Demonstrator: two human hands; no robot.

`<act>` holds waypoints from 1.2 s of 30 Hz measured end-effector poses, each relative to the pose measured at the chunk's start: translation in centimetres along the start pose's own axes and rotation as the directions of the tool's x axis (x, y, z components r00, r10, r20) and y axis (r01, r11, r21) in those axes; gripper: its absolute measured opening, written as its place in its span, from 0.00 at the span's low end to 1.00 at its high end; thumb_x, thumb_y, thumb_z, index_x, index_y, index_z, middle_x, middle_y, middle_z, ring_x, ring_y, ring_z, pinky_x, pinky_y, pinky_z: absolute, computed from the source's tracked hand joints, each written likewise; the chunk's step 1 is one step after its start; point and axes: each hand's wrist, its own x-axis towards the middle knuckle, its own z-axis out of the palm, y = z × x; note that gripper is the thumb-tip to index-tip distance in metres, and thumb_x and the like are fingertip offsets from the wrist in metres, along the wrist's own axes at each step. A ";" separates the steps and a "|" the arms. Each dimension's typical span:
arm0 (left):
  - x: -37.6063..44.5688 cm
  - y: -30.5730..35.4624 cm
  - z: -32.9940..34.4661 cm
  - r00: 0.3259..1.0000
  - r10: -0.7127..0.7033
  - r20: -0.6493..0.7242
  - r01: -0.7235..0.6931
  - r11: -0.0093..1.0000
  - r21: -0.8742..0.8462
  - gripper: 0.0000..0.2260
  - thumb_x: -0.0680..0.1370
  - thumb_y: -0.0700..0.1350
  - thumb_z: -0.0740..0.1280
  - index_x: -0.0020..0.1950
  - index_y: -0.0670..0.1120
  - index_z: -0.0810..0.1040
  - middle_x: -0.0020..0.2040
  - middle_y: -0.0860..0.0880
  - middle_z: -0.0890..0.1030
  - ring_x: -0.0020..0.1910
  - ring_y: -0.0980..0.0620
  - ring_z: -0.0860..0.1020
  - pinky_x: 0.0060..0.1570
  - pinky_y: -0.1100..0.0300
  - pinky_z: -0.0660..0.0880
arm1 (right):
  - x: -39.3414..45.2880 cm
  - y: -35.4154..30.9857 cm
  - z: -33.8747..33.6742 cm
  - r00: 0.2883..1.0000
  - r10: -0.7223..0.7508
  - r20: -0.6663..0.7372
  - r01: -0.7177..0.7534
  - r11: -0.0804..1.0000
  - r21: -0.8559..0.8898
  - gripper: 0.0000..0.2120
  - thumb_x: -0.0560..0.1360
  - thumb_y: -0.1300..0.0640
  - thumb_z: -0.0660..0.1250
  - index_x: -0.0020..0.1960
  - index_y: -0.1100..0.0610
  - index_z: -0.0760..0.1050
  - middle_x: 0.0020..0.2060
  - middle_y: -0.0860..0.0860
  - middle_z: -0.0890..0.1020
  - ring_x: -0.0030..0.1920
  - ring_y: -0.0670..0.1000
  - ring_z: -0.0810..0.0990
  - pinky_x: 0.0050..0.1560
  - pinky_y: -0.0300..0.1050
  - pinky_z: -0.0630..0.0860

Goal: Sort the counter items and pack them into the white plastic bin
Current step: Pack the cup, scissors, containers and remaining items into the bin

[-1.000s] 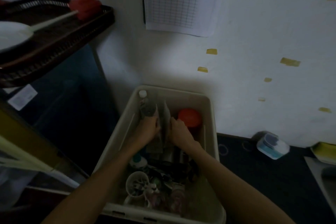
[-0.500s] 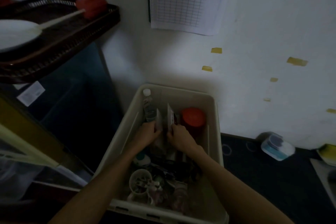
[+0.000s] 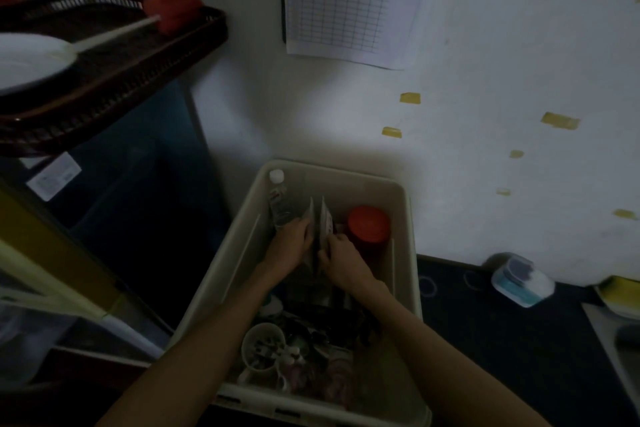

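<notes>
1. Her left hand (image 3: 289, 244) grips one flat pale sachet (image 3: 308, 215); the right hand (image 3: 341, 258) pinches its twin (image 3: 325, 218), seemingly standing both upright to save room.
2. Both sit inside the white plastic bin (image 3: 403, 218), between a clear white-capped bottle (image 3: 278, 199) and a red-lidded jar (image 3: 369, 224).
3. A white cup (image 3: 263, 345) and dark clutter crowd the near end.

Dim room; white wall (image 3: 502, 45) with grid sheet (image 3: 349, 0).

A dark counter (image 3: 512, 340) carries the white plastic bin (image 3: 403, 218) and, near the wall, a small container (image 3: 523, 282).
</notes>
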 end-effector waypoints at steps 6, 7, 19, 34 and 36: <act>0.6 0.5 -0.8 1.000 -0.015 -0.008 0.014 0.997 -0.076 0.08 0.82 0.43 0.59 0.43 0.47 0.71 0.37 0.52 0.74 0.36 0.54 0.73 0.35 0.59 0.66 | 1.6 -0.6 0.4 1.000 0.018 -0.006 -0.017 0.995 0.097 0.11 0.80 0.59 0.58 0.57 0.66 0.72 0.55 0.62 0.76 0.54 0.62 0.77 0.50 0.48 0.70; 0.6 0.6 -0.8 1.000 -0.026 -0.016 0.024 0.996 -0.090 0.08 0.83 0.44 0.59 0.43 0.47 0.71 0.35 0.53 0.72 0.34 0.55 0.71 0.33 0.59 0.64 | 1.9 -0.6 0.5 1.000 0.025 -0.003 -0.024 0.994 0.108 0.11 0.79 0.59 0.58 0.56 0.66 0.72 0.55 0.62 0.77 0.54 0.62 0.77 0.49 0.48 0.70; 1.1 -0.7 -1.7 0.940 -0.316 0.127 0.335 0.927 -0.169 0.18 0.84 0.52 0.54 0.56 0.39 0.75 0.50 0.39 0.80 0.49 0.42 0.79 0.52 0.51 0.77 | 0.6 -0.6 -0.4 0.998 0.000 0.059 -0.013 0.973 0.229 0.19 0.81 0.48 0.61 0.33 0.52 0.66 0.33 0.45 0.70 0.30 0.40 0.70 0.29 0.29 0.64; -0.1 9.6 -3.5 0.976 0.133 -0.173 -0.131 0.991 0.021 0.12 0.82 0.50 0.61 0.43 0.44 0.73 0.38 0.44 0.79 0.37 0.45 0.78 0.40 0.51 0.75 | -6.6 4.8 -11.4 0.936 -0.046 -0.348 0.189 0.902 0.388 0.11 0.81 0.47 0.60 0.53 0.53 0.77 0.44 0.45 0.82 0.44 0.41 0.81 0.45 0.34 0.74; -0.1 13.9 -1.7 0.970 0.213 -0.118 -0.218 0.975 -0.031 0.09 0.81 0.49 0.62 0.43 0.46 0.73 0.39 0.45 0.80 0.38 0.47 0.78 0.41 0.52 0.74 | -8.6 8.5 -13.9 0.918 0.003 -0.397 0.188 0.878 0.441 0.12 0.80 0.45 0.61 0.54 0.53 0.77 0.46 0.45 0.83 0.47 0.42 0.83 0.49 0.40 0.79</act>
